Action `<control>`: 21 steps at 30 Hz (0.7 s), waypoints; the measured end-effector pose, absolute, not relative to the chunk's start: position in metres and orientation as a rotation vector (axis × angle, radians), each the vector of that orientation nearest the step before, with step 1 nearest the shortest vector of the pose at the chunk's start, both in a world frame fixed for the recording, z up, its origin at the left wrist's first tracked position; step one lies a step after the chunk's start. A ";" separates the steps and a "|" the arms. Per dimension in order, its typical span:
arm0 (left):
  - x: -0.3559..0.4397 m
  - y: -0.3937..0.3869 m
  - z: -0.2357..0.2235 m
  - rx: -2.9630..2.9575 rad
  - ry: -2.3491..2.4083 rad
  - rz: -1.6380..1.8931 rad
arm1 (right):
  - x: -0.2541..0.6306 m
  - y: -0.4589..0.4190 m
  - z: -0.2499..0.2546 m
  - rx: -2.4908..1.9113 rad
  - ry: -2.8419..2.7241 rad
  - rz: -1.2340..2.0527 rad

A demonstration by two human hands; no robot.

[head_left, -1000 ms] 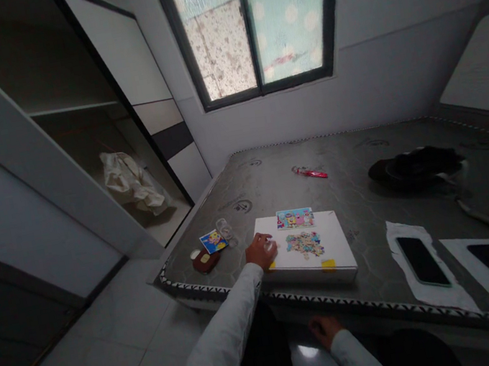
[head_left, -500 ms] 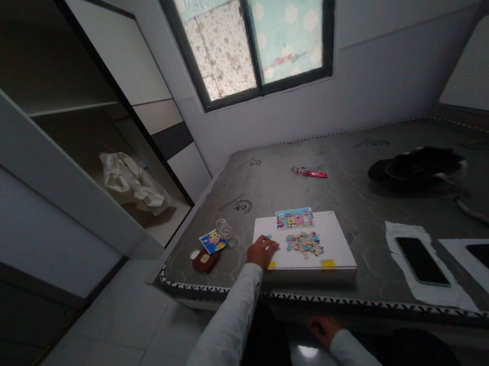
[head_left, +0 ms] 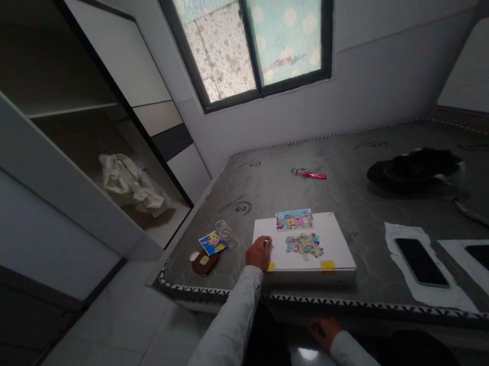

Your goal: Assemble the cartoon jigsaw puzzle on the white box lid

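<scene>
My left hand [head_left: 257, 254] rests at the left side of a white box [head_left: 328, 226], its thumb and fingers pinched together; whatever is between them is too small to make out. Just right of it, a heap of small colourful jigsaw puzzle pieces [head_left: 303, 246] lies on the lid. Behind the heap is a colourful picture card [head_left: 294, 219] with cartoon figures. Yellow tape [head_left: 328, 266] marks the box's front edge. My right hand [head_left: 325, 331] hangs low in front of the mattress, its fingers curled in, with nothing visible in them.
Left of the box are a blue picture card [head_left: 213, 243], a clear plastic case [head_left: 224, 231] and a brown case [head_left: 205, 262]. A red packet [head_left: 310, 174] lies farther back on the mattress [head_left: 267, 179]. On the right are a black cap [head_left: 416, 166] and two phones, one a phone [head_left: 422, 261] on white paper.
My left hand has drawn back slightly to the left from the puzzle pieces, and its fingers have curled closer together. My right hand stays where it was.
</scene>
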State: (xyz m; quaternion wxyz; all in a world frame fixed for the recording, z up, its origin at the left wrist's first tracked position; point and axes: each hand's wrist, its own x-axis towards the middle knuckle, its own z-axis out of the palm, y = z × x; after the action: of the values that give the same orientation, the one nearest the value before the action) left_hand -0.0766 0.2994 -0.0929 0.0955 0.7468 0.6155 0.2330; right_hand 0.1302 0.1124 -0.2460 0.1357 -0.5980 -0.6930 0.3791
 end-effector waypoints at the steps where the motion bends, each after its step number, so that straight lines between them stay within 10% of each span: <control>1: -0.076 0.299 -0.092 2.206 1.837 0.688 | 0.130 0.113 -0.246 -1.729 -2.009 1.099; 21: -0.073 0.297 -0.087 2.175 1.818 0.699 | 0.133 0.115 -0.248 -1.729 -2.032 1.117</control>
State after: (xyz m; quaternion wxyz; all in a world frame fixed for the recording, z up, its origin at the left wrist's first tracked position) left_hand -0.0734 0.2967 -0.0865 0.1106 0.7403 0.6189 0.2381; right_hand 0.1328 0.1146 -0.2479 0.1240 -0.5932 -0.6971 0.3832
